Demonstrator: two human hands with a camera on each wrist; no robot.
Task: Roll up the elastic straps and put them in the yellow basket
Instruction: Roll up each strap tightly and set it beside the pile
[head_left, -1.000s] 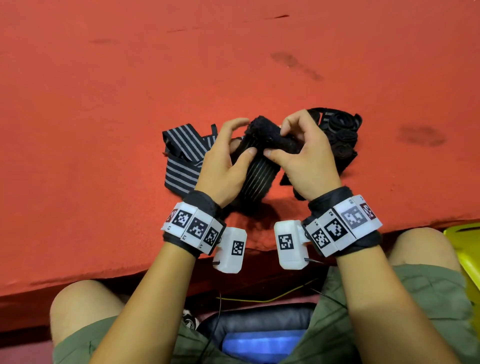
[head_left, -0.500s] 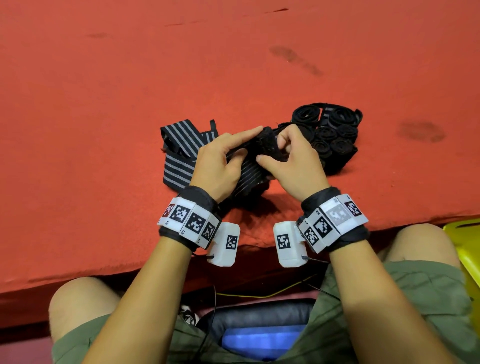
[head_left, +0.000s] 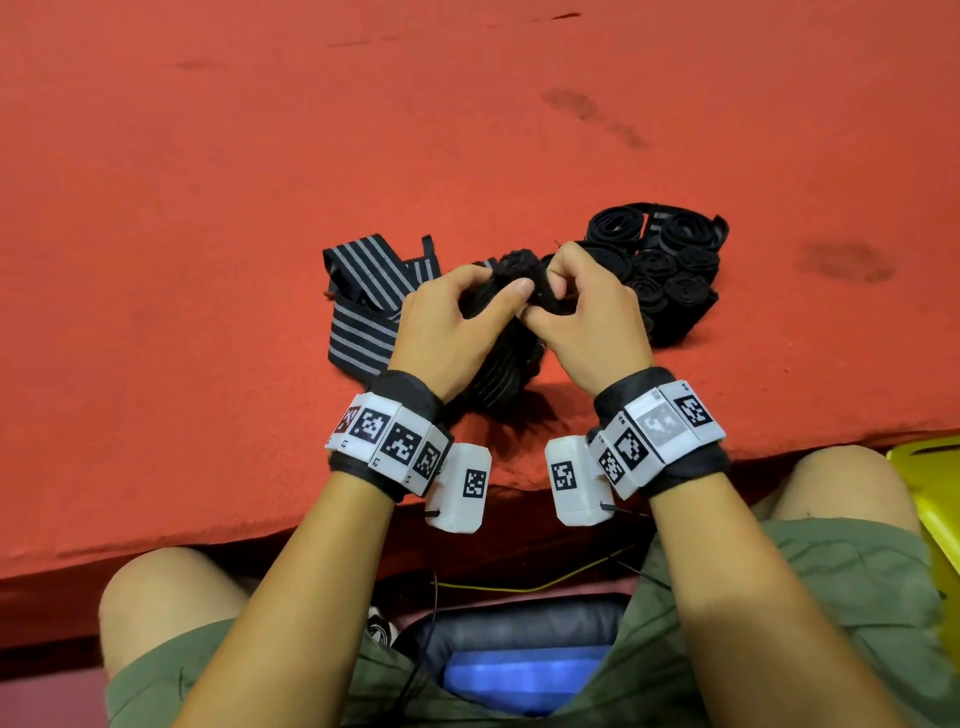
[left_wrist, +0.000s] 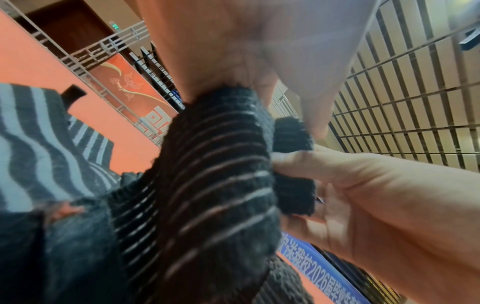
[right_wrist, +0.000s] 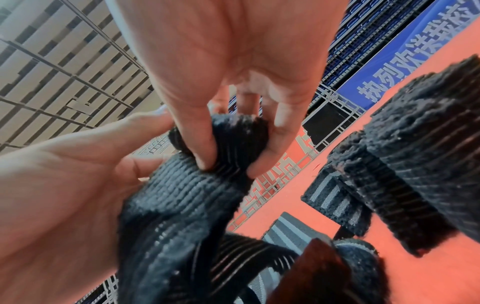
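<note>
black ribbed elastic strap (head_left: 511, 332) sits between your hands above the red table (head_left: 208, 208), its rolled end up at your fingertips. your left hand (head_left: 447, 327) pinches the roll, thumb across its front. your right hand (head_left: 587, 317) grips the same roll from the other side, fingers curled round it. loose striped tail (head_left: 363, 306) lies on the cloth to the left. finished rolls (head_left: 665, 270) are piled just right of your hands. yellow basket (head_left: 935, 493) sits off the table edge, by your right knee.
</note>
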